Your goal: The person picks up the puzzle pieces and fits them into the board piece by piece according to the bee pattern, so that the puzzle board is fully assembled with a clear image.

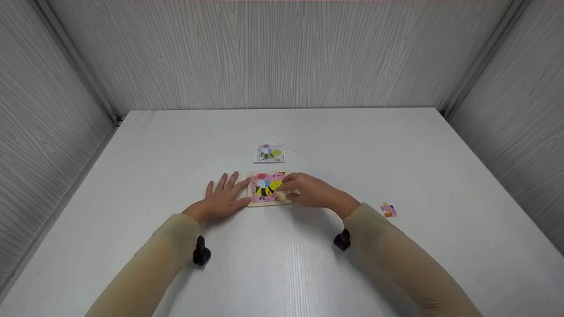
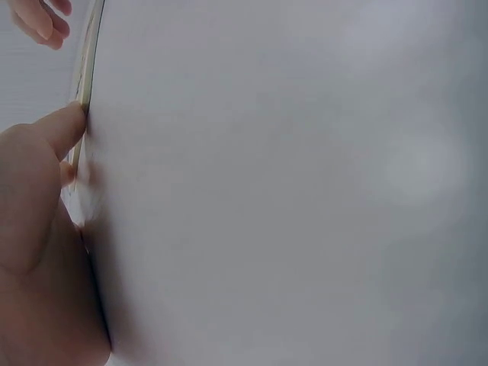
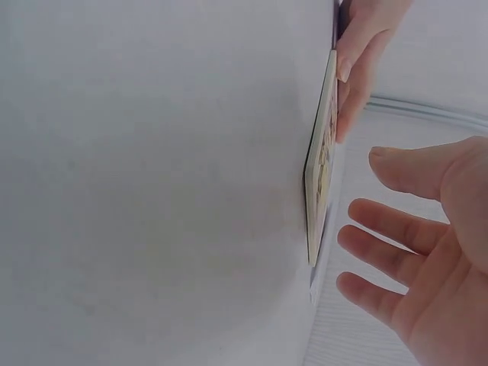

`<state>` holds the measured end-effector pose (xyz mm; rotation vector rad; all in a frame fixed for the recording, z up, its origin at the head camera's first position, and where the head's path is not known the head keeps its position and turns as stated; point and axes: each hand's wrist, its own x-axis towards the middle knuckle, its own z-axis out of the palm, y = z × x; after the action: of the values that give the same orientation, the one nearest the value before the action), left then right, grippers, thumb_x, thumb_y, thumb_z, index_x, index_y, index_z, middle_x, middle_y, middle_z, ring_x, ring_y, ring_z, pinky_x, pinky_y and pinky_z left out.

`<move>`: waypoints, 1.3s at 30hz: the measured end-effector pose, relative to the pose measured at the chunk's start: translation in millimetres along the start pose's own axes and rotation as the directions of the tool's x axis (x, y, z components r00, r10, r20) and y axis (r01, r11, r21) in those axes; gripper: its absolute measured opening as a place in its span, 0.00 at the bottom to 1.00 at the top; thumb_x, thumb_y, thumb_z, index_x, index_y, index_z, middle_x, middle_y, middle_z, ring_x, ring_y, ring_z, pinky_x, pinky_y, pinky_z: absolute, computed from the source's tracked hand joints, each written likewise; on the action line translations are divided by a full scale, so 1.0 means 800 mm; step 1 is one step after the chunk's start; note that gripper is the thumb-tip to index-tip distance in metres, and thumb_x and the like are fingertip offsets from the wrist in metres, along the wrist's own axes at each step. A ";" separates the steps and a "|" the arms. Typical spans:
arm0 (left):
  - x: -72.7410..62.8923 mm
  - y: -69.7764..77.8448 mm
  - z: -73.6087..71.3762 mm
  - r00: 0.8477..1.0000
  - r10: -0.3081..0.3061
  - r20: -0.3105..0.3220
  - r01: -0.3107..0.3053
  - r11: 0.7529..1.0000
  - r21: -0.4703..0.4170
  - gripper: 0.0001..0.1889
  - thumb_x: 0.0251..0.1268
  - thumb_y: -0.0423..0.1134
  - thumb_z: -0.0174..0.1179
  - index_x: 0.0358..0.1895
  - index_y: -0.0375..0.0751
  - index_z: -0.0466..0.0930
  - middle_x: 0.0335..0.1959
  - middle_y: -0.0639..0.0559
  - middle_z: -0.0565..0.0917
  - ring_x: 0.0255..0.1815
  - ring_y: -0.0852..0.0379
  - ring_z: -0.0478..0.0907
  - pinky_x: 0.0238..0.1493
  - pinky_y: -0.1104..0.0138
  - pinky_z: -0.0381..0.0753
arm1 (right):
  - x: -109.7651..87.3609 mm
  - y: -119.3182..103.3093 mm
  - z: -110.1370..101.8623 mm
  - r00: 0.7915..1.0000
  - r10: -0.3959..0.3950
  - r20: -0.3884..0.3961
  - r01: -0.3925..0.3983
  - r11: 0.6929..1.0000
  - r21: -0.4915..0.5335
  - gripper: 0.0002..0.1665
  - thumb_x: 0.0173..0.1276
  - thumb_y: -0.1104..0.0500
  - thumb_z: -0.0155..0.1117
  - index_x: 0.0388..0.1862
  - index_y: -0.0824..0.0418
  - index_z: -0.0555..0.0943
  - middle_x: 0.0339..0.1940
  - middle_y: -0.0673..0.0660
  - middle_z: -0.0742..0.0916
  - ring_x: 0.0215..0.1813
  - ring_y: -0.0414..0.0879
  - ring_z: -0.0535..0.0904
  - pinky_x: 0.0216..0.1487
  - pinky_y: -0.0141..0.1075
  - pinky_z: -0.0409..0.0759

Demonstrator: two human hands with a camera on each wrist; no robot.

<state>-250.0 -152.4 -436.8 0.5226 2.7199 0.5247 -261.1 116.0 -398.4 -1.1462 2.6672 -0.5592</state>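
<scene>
A small square wooden jigsaw puzzle [image 1: 263,188] with a bee on pink lies mid-table; bare wood shows at its lower right. My left hand [image 1: 220,200] rests on the table with fingers spread, and its thumb and index finger touch the puzzle's left edge. In the left wrist view that thumb [image 2: 65,128] presses against the puzzle's side [image 2: 91,65]. Over the puzzle's right part hovers my right hand [image 1: 310,190]. The right wrist view shows this hand [image 3: 438,244] with thumb and fingers apart, nothing between them, beside the puzzle's rim [image 3: 310,206].
Behind the puzzle lies a paler square bee picture [image 1: 269,153]. A loose jigsaw piece [image 1: 389,210] sits on the white table [image 1: 282,264] to the right, near the right sleeve. Grain-patterned panels [image 1: 282,53] wall the table at the back and sides.
</scene>
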 end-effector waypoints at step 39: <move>0.002 0.002 -0.001 1.000 -0.019 0.009 0.019 1.000 -0.009 0.37 0.68 0.64 0.38 0.75 0.55 0.41 0.75 0.43 0.32 0.72 0.41 0.22 0.62 0.41 0.22 | -0.184 0.105 -0.045 0.954 0.220 -0.204 -0.194 0.971 0.141 0.20 0.68 0.55 0.60 0.56 0.61 0.78 0.57 0.59 0.77 0.55 0.54 0.75 0.45 0.44 0.77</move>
<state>-250.7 -150.4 -435.9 0.4950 2.7101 0.5284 -226.4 285.8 -397.0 -0.8007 2.8437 -0.8361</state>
